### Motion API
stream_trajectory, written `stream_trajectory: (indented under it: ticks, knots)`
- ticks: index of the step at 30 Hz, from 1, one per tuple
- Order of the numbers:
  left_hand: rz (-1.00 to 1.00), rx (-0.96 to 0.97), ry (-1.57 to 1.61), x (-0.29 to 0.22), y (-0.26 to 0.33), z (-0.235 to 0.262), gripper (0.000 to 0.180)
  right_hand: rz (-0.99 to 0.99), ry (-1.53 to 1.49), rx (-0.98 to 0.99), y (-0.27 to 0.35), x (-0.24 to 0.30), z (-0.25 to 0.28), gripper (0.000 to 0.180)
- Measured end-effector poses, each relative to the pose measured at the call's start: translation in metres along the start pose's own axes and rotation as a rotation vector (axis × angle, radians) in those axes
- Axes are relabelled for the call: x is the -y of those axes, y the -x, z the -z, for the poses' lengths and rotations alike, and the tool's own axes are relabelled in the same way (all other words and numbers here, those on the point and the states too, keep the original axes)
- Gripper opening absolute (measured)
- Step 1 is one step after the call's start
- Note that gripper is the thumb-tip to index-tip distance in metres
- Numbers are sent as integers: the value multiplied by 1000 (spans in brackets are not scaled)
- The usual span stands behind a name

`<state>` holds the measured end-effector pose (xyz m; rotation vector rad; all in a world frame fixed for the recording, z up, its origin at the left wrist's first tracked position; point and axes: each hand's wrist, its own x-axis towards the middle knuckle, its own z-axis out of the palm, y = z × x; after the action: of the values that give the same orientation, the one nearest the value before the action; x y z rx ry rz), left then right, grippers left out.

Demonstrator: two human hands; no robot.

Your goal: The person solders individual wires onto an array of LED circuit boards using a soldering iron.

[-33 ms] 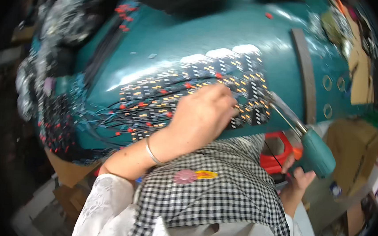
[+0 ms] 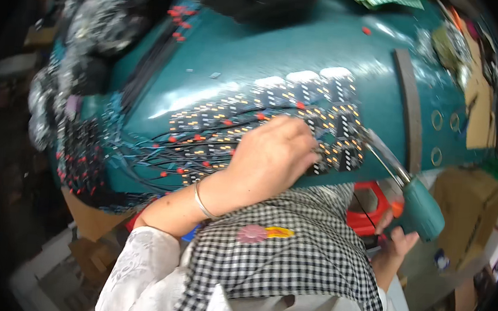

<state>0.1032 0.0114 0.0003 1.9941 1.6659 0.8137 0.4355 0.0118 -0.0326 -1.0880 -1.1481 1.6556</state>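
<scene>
My left hand (image 2: 275,152) is over the panel of small black circuit boards (image 2: 345,128), with its fingertips bent down onto the right part of the panel. Its fingers are closed, and what lies between them is hidden. Black wires (image 2: 215,134) with red plugs (image 2: 260,116) stretch across the boards toward this hand. At the right, my right hand (image 2: 397,244) grips a green soldering gun (image 2: 423,210). The gun's metal shaft slants up to the left, and its tip is near the panel's right edge, where I cannot tell whether it touches.
A grey bar (image 2: 407,109) lies on the green table (image 2: 305,37) right of the panel, with several rings (image 2: 436,156) beyond it. Bundled black cables (image 2: 79,159) and plastic bags (image 2: 107,27) crowd the left side. Beneath the right edge are a red stool (image 2: 368,206) and a cardboard box (image 2: 470,208).
The whole view has shifted slightly, so the table and boards appear a little farther right and lower. Both hands keep nearly the same place over the panel and on the gun.
</scene>
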Motion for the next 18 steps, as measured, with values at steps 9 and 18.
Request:
stream_trajectory:
  ticks: [9,18]
  knots:
    - [374,-425,-411,114,-6,93,12,50,7,94,-11,3,1,78]
    - [359,-521,-714,185,-26,91,14,56,6,108,-7,0,-3,75]
